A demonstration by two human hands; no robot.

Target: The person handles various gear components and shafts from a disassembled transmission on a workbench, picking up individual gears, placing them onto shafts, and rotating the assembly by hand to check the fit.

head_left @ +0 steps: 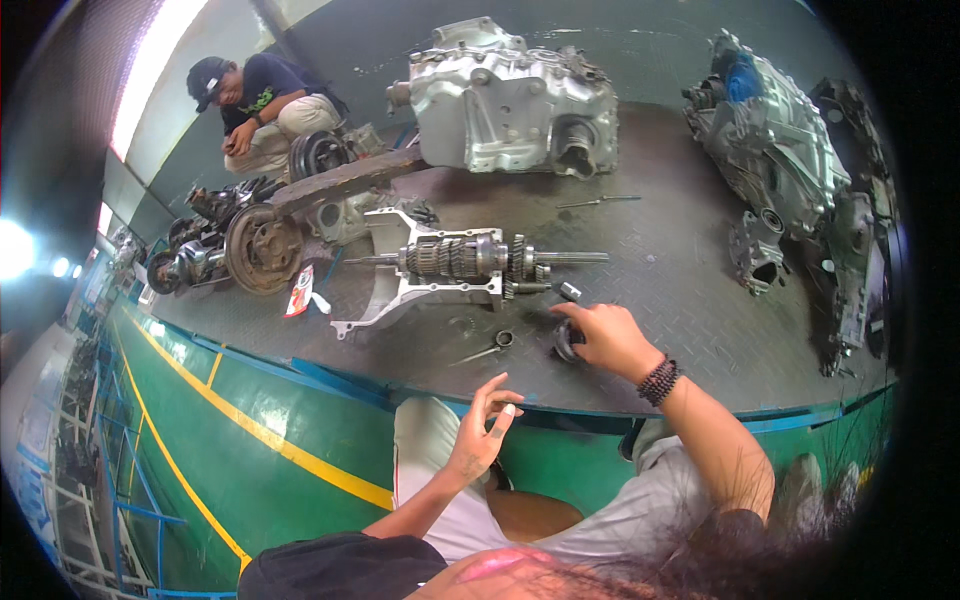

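My right hand (612, 340), with a beaded bracelet at its wrist, curls its fingers over a dark ring-shaped metal part (563, 346) standing on the metal bench top (690, 350). My left hand (480, 432) hovers over my lap by the bench edge, fingers apart and nothing in it. Between the hands and the gearbox lies a thin metal rod with a ring end (503, 340). Beyond it, a gear shaft assembly (455, 258) rests in a pale half housing (372, 318). A small silver cylinder (570, 291) lies just past my right fingertips.
A large silver gearbox casing (510, 115) stands at the back. More castings (775, 140) line the right side. At left are a rusty drum (263, 248), axle parts and a red-white packet (299, 292). A person (265, 105) squats at the far left.
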